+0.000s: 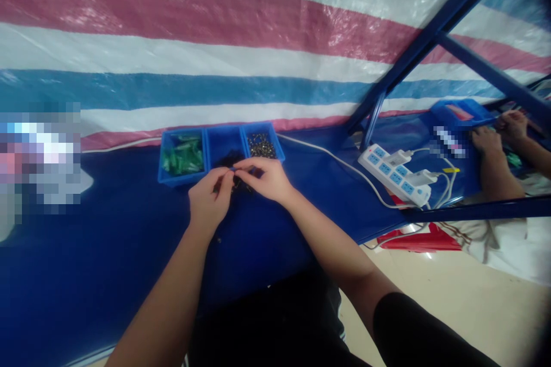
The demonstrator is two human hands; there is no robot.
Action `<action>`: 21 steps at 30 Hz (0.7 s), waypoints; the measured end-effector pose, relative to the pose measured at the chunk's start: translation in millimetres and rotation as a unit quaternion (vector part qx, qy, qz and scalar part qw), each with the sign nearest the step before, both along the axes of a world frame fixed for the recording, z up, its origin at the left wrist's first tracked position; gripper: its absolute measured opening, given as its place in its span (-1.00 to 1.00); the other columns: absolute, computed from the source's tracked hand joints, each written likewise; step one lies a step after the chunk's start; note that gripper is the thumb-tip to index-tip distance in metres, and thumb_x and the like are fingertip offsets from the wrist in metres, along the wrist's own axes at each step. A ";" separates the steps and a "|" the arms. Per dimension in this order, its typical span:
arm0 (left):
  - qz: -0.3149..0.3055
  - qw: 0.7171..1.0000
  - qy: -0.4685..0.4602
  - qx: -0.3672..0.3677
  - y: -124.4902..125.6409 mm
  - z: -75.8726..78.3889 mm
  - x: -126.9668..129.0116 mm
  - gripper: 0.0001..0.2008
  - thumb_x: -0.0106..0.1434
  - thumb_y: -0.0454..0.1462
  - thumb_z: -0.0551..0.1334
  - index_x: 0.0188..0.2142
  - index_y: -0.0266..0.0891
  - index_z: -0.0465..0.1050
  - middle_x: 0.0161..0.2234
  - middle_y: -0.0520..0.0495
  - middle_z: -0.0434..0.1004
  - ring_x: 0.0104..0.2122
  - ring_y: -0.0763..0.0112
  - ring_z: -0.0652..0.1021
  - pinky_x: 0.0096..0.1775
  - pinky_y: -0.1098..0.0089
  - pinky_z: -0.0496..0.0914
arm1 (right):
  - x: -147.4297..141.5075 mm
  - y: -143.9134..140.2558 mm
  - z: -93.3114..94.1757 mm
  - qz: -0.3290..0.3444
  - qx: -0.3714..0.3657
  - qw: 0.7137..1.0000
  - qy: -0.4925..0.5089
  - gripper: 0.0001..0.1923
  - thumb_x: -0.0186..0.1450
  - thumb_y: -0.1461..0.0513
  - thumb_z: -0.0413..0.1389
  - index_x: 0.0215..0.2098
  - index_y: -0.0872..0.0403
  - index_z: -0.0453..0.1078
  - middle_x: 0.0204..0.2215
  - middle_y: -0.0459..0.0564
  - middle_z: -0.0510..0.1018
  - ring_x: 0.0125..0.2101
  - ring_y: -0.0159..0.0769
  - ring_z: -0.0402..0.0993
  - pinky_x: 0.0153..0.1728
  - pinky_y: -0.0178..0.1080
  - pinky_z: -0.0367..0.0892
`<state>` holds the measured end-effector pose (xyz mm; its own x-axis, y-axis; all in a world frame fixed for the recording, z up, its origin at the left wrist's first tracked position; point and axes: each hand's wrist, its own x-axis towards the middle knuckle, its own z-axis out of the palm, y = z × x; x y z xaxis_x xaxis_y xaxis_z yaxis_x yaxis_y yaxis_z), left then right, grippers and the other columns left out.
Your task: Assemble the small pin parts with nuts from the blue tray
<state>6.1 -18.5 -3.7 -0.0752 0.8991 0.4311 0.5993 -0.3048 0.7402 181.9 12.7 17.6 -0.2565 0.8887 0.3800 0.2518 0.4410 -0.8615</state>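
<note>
Head view, centre of frame: left hand and right hand are meeting fingertip to fingertip, fingers narrow and pinching a tiny dark part just in front of the blue three-compartment tray on the bench. The part is looking light, rigid and easy to drop, so pinching it by the ends seems safest. Another person's hands are working at far right, well apart.

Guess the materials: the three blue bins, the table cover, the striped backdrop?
Blue bins: likely moulded plastic, smooth with even colour and thin rims. Table cover: looks like a blue coated or vinyl sheet, slightly glossy with soft creases. Striped backdrop: probably woven plastic tarpaulin, given its shiny crinkled surface with a fine weave texture.
</note>
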 end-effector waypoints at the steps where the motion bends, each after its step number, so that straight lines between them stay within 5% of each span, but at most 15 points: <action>1: -0.002 1.000 0.004 -0.001 -0.1 0.2 -0.1 -0.82 0.39 -0.16 0.22 -0.17 -0.16 0.57 -0.39 0.04 0.62 -0.40 0.46 0.61 -0.24 0.43 0.45 | 0.0 0.0 -0.1 0.000 0.007 1.000 0.002 -0.82 0.33 0.20 0.25 -0.13 0.08 0.61 -0.22 -0.01 0.71 -0.29 -0.37 0.63 -0.34 -0.34 0.49; 9: 0.020 1.000 -0.014 -0.010 0.4 -2.8 1.0 -0.73 0.33 -0.14 0.28 -0.02 -0.14 0.54 -0.32 0.02 0.64 -0.39 0.45 0.62 -0.25 0.43 0.47 | 0.3 1.8 -1.0 -0.013 0.001 1.000 -0.011 -0.82 0.35 0.16 0.23 -0.16 0.07 0.61 -0.19 0.00 0.71 -0.27 -0.35 0.64 -0.31 -0.32 0.51; 21: 0.013 1.000 -0.028 -0.007 1.4 -2.0 -0.3 -0.80 0.37 -0.13 0.23 -0.13 -0.15 0.55 -0.35 0.03 0.62 -0.42 0.44 0.62 -0.22 0.39 0.49 | -0.1 -0.4 -1.1 0.008 0.003 1.000 -0.004 -0.82 0.34 0.20 0.24 -0.13 0.08 0.60 -0.22 -0.02 0.71 -0.31 -0.37 0.63 -0.35 -0.33 0.49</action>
